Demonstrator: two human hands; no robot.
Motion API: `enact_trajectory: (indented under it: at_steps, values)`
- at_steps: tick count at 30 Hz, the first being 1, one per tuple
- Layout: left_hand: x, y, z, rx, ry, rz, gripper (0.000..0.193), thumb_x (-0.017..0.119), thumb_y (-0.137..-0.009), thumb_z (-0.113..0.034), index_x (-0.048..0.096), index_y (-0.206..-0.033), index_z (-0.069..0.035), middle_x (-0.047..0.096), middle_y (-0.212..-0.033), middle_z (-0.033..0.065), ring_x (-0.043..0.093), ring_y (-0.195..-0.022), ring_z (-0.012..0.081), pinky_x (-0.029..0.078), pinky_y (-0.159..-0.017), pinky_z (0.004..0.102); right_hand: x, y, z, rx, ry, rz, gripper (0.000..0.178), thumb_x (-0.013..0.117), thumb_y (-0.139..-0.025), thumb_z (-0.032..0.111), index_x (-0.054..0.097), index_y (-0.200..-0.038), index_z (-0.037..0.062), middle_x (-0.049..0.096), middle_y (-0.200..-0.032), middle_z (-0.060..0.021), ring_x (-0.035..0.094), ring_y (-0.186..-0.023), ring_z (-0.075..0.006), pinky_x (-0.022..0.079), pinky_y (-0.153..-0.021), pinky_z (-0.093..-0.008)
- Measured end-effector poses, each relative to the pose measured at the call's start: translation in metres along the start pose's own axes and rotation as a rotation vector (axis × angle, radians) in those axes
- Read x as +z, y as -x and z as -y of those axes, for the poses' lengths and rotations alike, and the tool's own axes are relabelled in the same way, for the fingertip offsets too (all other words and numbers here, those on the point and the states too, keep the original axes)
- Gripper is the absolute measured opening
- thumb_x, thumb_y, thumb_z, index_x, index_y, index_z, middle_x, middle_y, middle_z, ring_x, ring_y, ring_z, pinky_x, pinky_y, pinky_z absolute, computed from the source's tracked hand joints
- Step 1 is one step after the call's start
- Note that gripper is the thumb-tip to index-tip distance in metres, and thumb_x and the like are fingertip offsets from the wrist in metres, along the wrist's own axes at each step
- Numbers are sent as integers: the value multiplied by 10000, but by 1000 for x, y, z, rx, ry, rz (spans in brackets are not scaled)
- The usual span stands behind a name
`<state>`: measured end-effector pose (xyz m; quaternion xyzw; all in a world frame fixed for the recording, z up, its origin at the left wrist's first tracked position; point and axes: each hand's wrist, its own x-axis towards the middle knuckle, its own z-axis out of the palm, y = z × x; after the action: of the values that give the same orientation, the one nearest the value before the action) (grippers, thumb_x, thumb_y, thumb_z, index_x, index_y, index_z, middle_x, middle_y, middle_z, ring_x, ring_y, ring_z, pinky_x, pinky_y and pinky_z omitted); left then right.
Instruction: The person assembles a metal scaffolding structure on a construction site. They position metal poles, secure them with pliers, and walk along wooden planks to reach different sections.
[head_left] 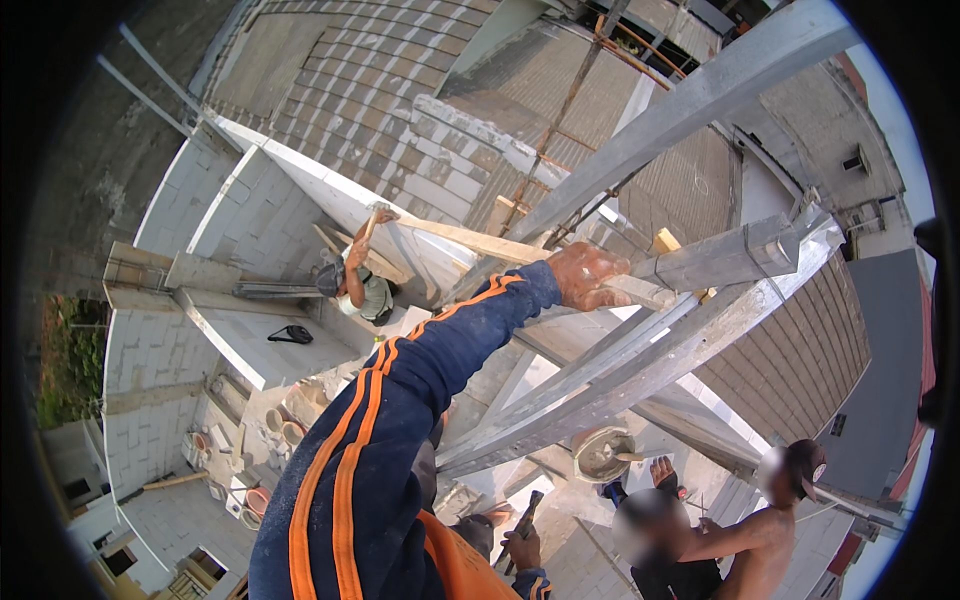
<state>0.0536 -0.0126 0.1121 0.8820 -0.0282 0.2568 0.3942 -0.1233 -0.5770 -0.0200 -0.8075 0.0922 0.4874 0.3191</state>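
My left arm, in a navy sleeve with orange stripes, stretches up across the middle. My left hand [588,277] is closed around a pale wooden batten [470,238], whose short end [640,291] shows past my fingers beside the metal framing. Low in the view, my right hand [522,550] is closed around a dark hand tool that looks like a hammer [530,508]. A galvanized steel channel [720,262] lies just right of my left hand, resting on a long metal beam [640,375].
Another steel beam [690,110] slants across the upper right. Below left, a person [375,285] reaches up near the batten's far end. Two people [765,535] are at the lower right, near a mortar bucket [603,454]. Block walls [160,355] and tiled roofs [380,95] surround the drop.
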Motion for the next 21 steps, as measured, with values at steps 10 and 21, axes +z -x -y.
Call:
enact_trajectory:
  at_steps: [10,21]
  values:
    - [3,-1,6,-122,65,27,637,574,-825,-651,545,-1098,-77,628,-782,148,645,-758,372,504,-677,456,2,-10,-13,-134,185,15,208,641,-813,44,551,-989,-20,598,-738,-90,631,-616,-191,505,-544,-346]
    - [-3,-2,-3,-158,18,31,849,575,-809,-650,392,-1400,-69,625,-935,215,627,-802,433,488,-729,492,-19,-21,-40,-4,212,-47,298,586,-773,191,572,-988,-15,646,-746,-200,656,-697,-356,503,-645,-433]
